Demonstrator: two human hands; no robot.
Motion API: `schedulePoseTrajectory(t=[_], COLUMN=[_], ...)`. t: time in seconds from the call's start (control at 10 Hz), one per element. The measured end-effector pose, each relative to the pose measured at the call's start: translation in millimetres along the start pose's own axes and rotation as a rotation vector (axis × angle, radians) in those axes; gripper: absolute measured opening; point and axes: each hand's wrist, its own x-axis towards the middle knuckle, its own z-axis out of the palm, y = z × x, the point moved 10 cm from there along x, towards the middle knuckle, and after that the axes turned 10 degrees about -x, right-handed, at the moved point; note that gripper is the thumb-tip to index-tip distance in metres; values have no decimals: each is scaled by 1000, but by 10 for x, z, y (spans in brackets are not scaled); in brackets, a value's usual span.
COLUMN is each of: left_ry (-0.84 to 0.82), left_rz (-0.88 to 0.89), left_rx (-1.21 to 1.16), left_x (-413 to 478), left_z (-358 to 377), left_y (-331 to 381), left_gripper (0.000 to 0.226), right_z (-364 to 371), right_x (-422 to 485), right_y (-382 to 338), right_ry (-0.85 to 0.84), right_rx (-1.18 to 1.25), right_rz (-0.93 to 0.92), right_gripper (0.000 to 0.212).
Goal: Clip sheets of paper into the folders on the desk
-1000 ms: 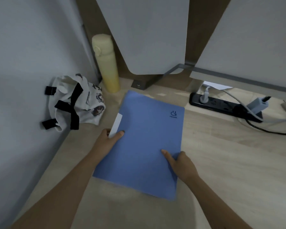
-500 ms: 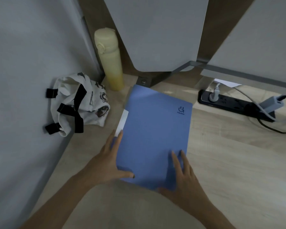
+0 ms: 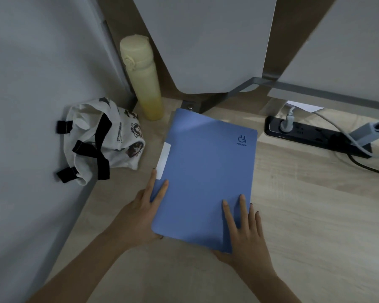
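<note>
Blue folder [image 3: 206, 182] lay closed by the desk's [image 3: 304, 215] left edge. The left hand [image 3: 140, 215] and right hand [image 3: 245, 237] rested straight-fingered on its near corners, gripping nothing. A white strip [image 3: 164, 158] showed at its spine. Opening and clipping seemingly remained.

hidden: folder [image 3: 206, 178] contents; too small: logo lettering [image 3: 241, 145]; cut by right edge: black cable [image 3: 368, 167]
</note>
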Motion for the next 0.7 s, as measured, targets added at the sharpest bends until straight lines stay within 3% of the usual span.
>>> schedulePoseTrajectory(t=[0.3, 0.5, 0.6, 0.7], left_ry=[-118, -131, -165, 113], left_rz=[-60, -79, -170, -43], left_rx=[-24, 56, 116, 261], left_x=[224, 200, 147, 29], left_z=[9, 29, -4, -217], left_y=[-14, 37, 86, 360], left_gripper=[129, 127, 124, 125], right_z=[-47, -118, -262, -587], right_x=[202, 202, 173, -43], right_y=[152, 102, 233, 399], right_ry=[-70, -172, -294, -407], right_rx=[-26, 25, 125, 334], right_rz=[41, -11, -44, -54], right_gripper=[107, 127, 110, 90])
